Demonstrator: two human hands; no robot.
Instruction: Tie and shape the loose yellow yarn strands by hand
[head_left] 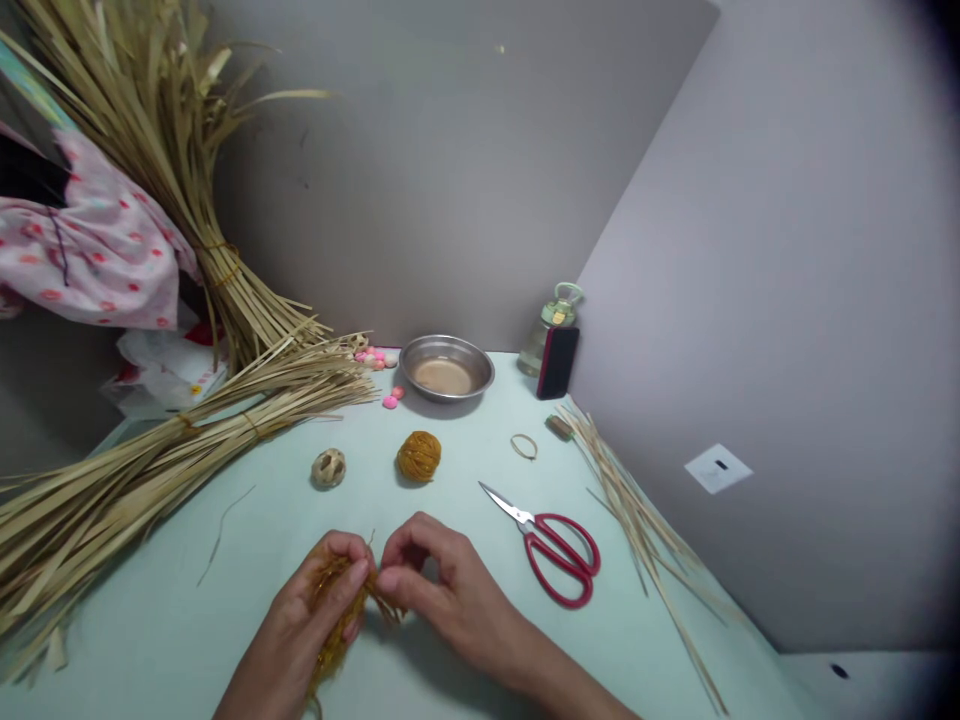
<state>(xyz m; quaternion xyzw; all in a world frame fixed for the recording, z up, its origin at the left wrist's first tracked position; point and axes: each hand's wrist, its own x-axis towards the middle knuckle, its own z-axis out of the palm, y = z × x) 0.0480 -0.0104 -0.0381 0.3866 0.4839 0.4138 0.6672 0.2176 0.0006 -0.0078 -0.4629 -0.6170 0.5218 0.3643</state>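
Note:
My left hand (315, 610) is closed around a bundle of mustard-brown yarn (330, 655), which hangs down below the palm. At the bundle's upper end, my right hand (442, 580) pinches with thumb and forefinger by the loose strands; the exact strand between the fingertips is too small to see. Beyond the hands sits a ball of the same mustard yarn (419, 457). To its left lies a small woven straw ball (328, 468) with holes. Red-handled scissors (559, 555) rest with parted handles to the right of my right hand, blades toward the far left.
Bundled dry straw (225, 430) covers the table's left side, and another sheaf (180, 150) leans on the wall. At the back are a metal bowl (448, 370) of liquid, pink pieces (390, 402), a bottle (536, 345) and a phone (558, 363). Loose straws (637, 510) lie right.

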